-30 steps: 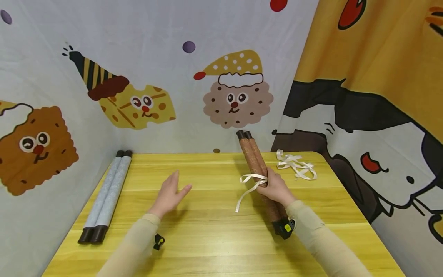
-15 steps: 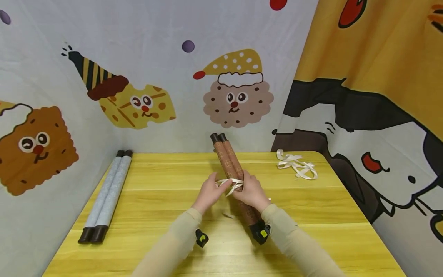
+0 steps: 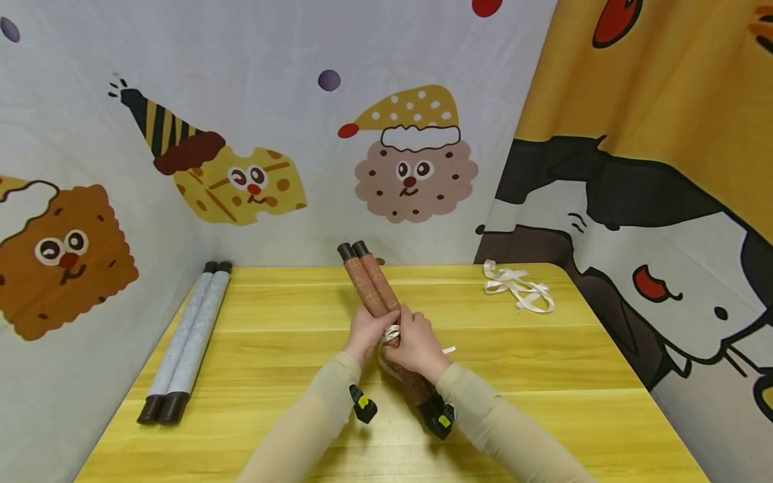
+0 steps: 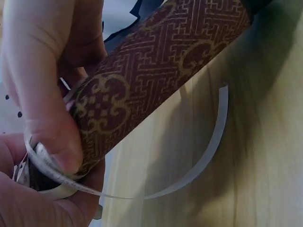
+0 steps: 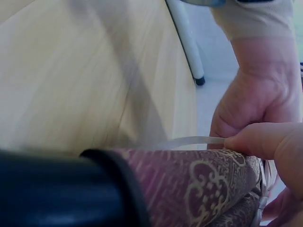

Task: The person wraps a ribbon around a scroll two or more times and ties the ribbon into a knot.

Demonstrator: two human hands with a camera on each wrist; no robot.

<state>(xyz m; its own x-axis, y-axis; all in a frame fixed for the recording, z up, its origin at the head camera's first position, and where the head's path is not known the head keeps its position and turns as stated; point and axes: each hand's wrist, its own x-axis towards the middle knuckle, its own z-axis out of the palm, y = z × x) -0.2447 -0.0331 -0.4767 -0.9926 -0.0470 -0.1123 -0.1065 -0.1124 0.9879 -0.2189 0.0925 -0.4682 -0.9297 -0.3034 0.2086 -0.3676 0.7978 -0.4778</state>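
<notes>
A brown scroll (image 3: 370, 288), its two rolls side by side with black end caps, is held tilted above the table between my hands. My left hand (image 3: 364, 333) grips it from the left, the thumb reaching toward the white ribbon (image 3: 392, 332) tied round the rolls. From the other side my right hand (image 3: 418, 343) grips the scroll just at the ribbon. Gold patterning covers the scroll (image 4: 142, 75) in the left wrist view, where a loose ribbon end (image 4: 208, 161) curves free. Fingers behind the rolls are partly hidden.
A pale blue scroll (image 3: 200, 329) with dark caps lies along the left side of the wooden table (image 3: 290, 416). Loose white ribbons (image 3: 519, 288) lie in a tangle at the back right. A printed cloth (image 3: 272, 54) hangs behind the table.
My right hand has brought the brown scroll leftward. My left hand, spread and apart from it one second ago, has come across to the right and now holds the scroll beside the ribbon.
</notes>
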